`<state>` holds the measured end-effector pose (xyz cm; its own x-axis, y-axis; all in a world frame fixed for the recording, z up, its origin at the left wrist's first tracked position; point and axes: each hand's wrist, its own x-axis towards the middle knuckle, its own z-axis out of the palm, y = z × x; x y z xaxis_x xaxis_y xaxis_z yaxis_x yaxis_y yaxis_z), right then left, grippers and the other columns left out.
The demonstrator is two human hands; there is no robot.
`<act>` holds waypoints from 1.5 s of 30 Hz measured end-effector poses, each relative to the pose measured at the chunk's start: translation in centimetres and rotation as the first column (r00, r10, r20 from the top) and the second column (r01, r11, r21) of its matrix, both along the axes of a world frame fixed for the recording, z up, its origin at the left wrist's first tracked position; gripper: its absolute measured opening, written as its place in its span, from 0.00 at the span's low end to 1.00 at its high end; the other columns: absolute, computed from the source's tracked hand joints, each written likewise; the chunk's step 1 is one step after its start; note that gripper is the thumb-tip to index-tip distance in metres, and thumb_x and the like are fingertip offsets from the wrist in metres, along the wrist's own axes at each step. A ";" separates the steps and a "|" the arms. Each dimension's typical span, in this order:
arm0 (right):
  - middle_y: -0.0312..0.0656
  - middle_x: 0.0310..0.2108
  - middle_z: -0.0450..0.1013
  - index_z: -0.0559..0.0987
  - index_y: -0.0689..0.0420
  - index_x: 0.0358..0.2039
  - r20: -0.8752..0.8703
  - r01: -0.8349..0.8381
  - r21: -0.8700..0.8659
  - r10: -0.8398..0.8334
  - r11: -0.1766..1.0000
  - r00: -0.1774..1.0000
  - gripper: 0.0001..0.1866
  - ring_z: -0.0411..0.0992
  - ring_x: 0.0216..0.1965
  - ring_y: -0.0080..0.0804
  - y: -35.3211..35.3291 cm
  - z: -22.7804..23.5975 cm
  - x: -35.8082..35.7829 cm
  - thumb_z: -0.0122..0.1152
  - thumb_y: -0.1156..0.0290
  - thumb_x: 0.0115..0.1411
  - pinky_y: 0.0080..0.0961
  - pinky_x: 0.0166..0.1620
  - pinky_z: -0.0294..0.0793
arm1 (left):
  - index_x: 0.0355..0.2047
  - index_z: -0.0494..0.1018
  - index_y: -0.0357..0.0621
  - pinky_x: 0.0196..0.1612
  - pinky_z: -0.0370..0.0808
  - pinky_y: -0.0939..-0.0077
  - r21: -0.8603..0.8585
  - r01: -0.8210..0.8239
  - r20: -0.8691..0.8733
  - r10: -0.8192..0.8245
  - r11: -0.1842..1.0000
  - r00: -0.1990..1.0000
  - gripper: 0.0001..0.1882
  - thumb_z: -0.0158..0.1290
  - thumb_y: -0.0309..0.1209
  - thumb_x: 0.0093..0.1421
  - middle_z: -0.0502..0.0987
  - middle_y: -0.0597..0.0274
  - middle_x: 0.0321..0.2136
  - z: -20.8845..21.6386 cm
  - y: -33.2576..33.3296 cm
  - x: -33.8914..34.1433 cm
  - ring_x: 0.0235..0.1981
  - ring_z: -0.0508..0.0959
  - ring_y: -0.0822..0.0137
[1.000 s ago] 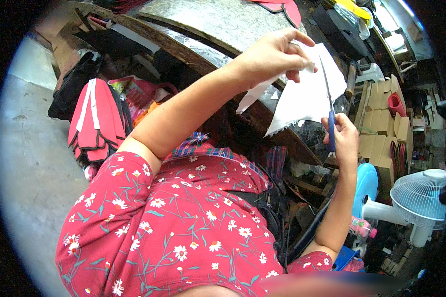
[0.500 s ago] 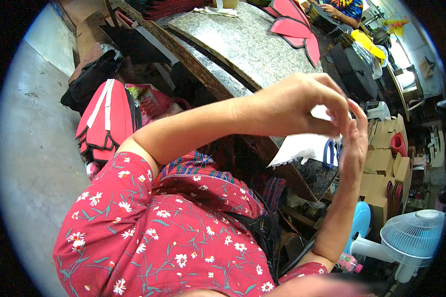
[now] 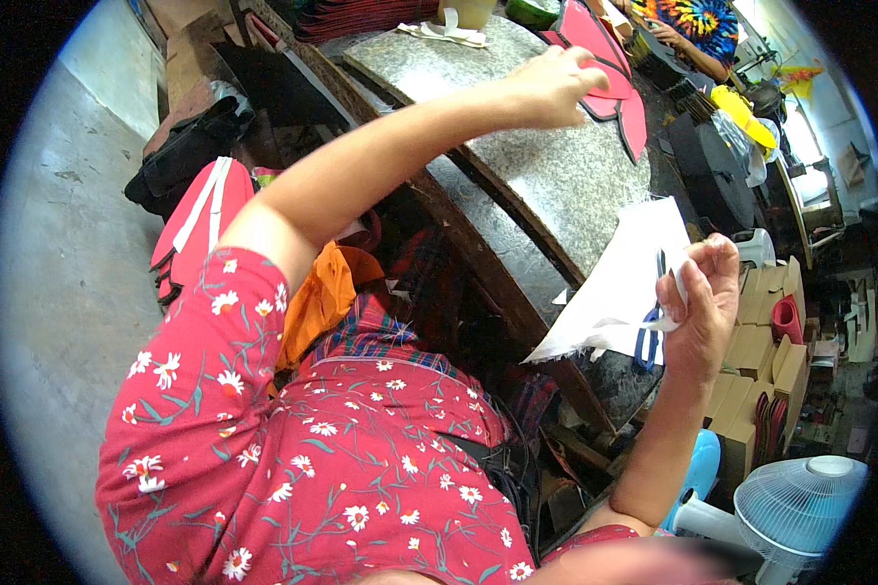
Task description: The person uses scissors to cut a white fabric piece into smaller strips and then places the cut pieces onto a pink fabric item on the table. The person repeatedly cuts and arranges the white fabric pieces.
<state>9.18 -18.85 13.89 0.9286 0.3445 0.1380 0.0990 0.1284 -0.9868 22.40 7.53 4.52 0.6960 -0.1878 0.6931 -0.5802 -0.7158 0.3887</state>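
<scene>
My left hand (image 3: 554,90) stretches over the stone-topped table, its fingers apart and nothing seen in them. It is at the edge of the pink-red petal-shaped pieces (image 3: 610,83) with black edging; whether it touches them I cannot tell. Lower down at the right, my right hand (image 3: 704,307) is raised with thumb and fingers pinched on a thin white strip (image 3: 626,323). Beneath that hand lies a white sheet (image 3: 634,255) at the table's corner. Scissors with dark blue handles (image 3: 646,343) rest on the sheet, partly behind the strip.
The speckled tabletop (image 3: 527,180) has white scraps (image 3: 446,35) at its far edge. An orange cloth (image 3: 319,297) and a red piece with white strips (image 3: 193,226) are by my left arm. At the right are cardboard boxes (image 3: 741,409), a fan (image 3: 800,507) and another person's sleeve (image 3: 698,27).
My hands were together over the white sheet. Now the left hand has moved away and up to the pink-red pieces, while the right hand stays near the sheet with the white strip showing.
</scene>
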 end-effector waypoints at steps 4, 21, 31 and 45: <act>0.35 0.33 0.71 0.68 0.52 0.48 0.055 0.080 -0.136 -0.073 0.987 0.996 0.17 0.62 0.22 0.14 -1.0 0.2 -0.6 0.59 0.79 0.59 0.13 0.25 0.63 | 0.43 0.76 0.44 0.55 0.71 0.58 0.215 -0.147 -0.166 0.184 0.965 0.969 0.17 0.56 0.28 0.50 0.72 0.42 0.49 -2.7 0.2 6.2 0.51 0.74 0.49; 0.34 0.34 0.75 0.72 0.55 0.46 0.322 0.241 -0.507 -0.078 0.828 0.944 0.16 0.66 0.27 0.10 -3.0 4.1 -1.1 0.62 0.81 0.58 0.07 0.26 0.60 | 0.23 0.73 0.43 0.27 0.75 0.74 0.435 0.196 0.090 -0.259 0.879 0.962 0.07 0.55 0.33 0.48 0.72 0.64 0.24 2.3 -1.9 -18.1 0.29 0.76 0.66; 0.35 0.33 0.74 0.74 0.60 0.40 0.308 0.010 -0.660 0.258 0.751 0.916 0.12 0.71 0.35 0.16 4.9 1.8 7.1 0.65 0.79 0.56 0.14 0.38 0.69 | 0.37 0.75 0.41 0.51 0.73 0.65 0.184 -0.005 -0.014 0.008 0.983 1.000 0.15 0.60 0.35 0.50 0.77 0.58 0.43 -1.2 2.0 -16.4 0.46 0.74 0.57; 0.37 0.32 0.75 0.74 0.61 0.40 -0.005 -0.172 -0.701 0.236 0.692 0.972 0.13 0.73 0.35 0.21 8.6 -4.3 11.4 0.64 0.80 0.54 0.16 0.42 0.72 | 0.36 0.73 0.44 0.52 0.68 0.63 0.264 0.003 -0.074 0.017 0.965 0.997 0.16 0.59 0.38 0.48 0.75 0.61 0.45 -0.8 1.5 -16.1 0.49 0.72 0.61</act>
<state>20.58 -10.24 9.62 0.8208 0.5518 -0.1474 0.2341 -0.5604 -0.7944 6.29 8.98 3.72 0.7457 -0.3517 0.5659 -0.5514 -0.8026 0.2278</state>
